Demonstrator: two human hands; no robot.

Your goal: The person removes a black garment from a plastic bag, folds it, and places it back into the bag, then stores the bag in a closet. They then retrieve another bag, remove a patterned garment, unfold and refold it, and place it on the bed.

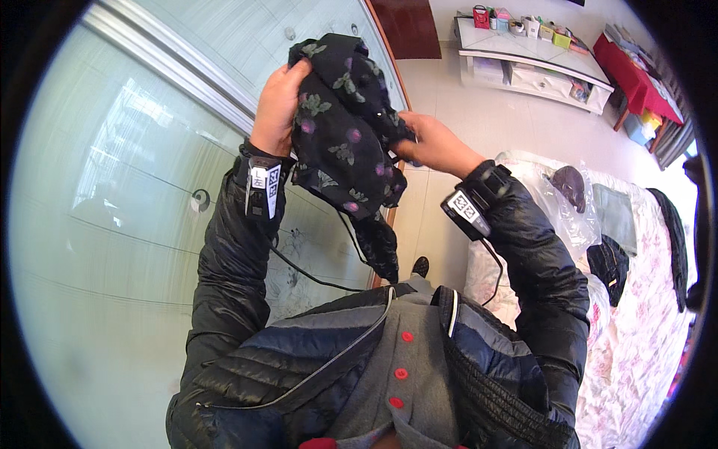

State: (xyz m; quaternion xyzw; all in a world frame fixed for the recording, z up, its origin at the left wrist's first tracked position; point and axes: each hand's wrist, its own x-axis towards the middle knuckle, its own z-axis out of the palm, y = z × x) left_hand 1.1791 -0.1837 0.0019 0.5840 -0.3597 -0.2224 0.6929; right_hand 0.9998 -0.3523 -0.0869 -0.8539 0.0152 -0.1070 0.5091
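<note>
A black patterned cloth garment [342, 134] with green leaf or butterfly shapes and purple spots hangs bunched between my hands. My left hand [280, 101] grips its upper left edge, thumb on top. On its right side, my right hand [435, 140] pinches the fabric, slightly blurred. A narrower end of the cloth and a thin dark cord or strap dangle towards my jacket front. Both wrists carry strapped devices with cables. The fingers behind the cloth are hidden.
Close on my left are glossy sliding wardrobe doors [151, 224]. At the right, a bed with a floral cover [634, 359] holds a clear plastic bag [572, 224], a folded grey-green cloth [614, 219] and dark clothing [608, 269]. A white cabinet [527, 45] bearing small items stands ahead.
</note>
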